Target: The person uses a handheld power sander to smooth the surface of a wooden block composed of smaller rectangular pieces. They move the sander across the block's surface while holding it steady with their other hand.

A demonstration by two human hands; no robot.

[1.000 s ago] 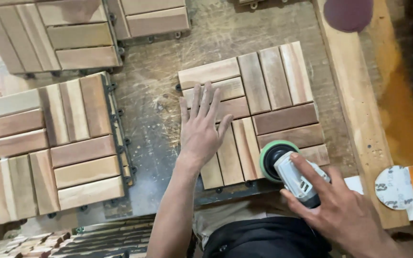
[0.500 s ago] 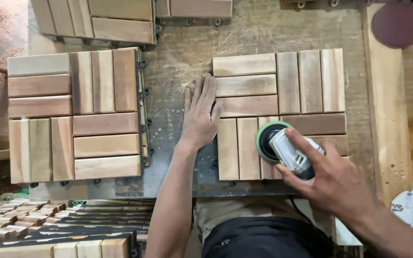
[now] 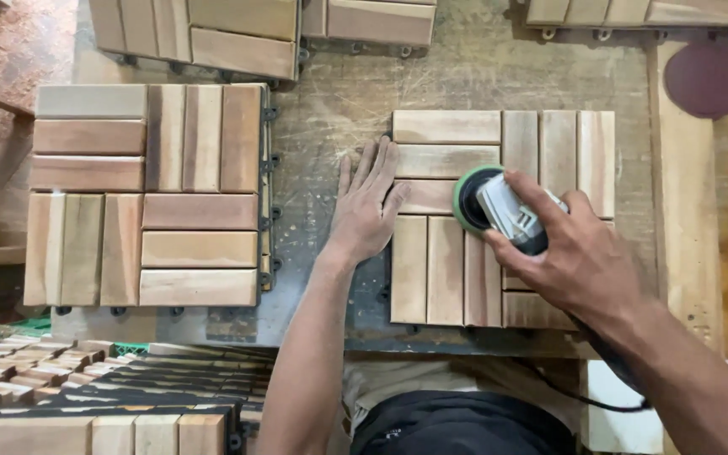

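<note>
A scratched, dust-streaked wooden desk (image 3: 330, 101) fills the middle of the view under flat, even light, with a pale timber rail (image 3: 682, 211) running along its right edge. A finished slatted wooden tile (image 3: 149, 195) lies on the desk's left part, more tiles (image 3: 212, 29) sit along the far edge, and a round dark-red sanding disc (image 3: 707, 79) rests at the top of the rail. Below the near edge stands a stack of tiles (image 3: 103, 388) seen edge-on, and reddish sawdust (image 3: 18, 42) covers the surface at upper left.
</note>
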